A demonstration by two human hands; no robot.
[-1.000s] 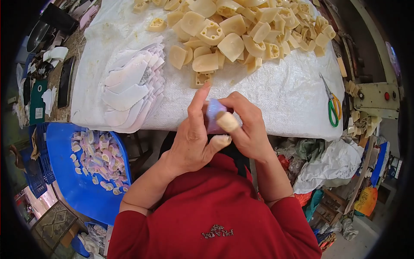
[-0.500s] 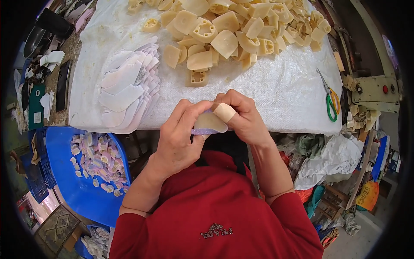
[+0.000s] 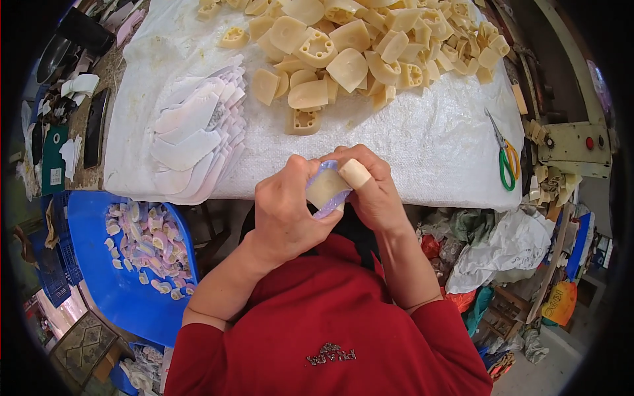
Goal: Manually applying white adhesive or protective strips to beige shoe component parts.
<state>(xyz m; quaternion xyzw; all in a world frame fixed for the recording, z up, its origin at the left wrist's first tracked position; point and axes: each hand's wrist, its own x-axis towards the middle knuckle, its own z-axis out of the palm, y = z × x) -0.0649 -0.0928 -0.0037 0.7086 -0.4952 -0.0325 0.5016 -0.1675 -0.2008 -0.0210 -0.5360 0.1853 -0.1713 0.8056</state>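
Observation:
Both my hands hold one small cream wedge-shaped block (image 3: 325, 187) with a pale lilac cover piece (image 3: 321, 210) wrapped around it, just in front of the table's near edge. My left hand (image 3: 287, 208) grips it from the left and below. My right hand (image 3: 373, 188) pinches it from the right; its forefinger wears a tan tape wrap (image 3: 354, 173). A heap of similar cream blocks (image 3: 343, 53) lies at the far side of the white-covered table (image 3: 422, 142). A fanned stack of pale lilac cover pieces (image 3: 195, 132) lies on the table's left part.
Green-handled scissors (image 3: 505, 158) lie at the table's right edge. A blue bin (image 3: 99, 277) at my lower left holds several finished lilac pieces (image 3: 142, 241). Clutter and bags crowd the floor at the right; tools and dark items sit left of the table.
The block and cover have come lower, off the table's edge toward my chest, and my fingers have folded the lilac cover more closely around the block.

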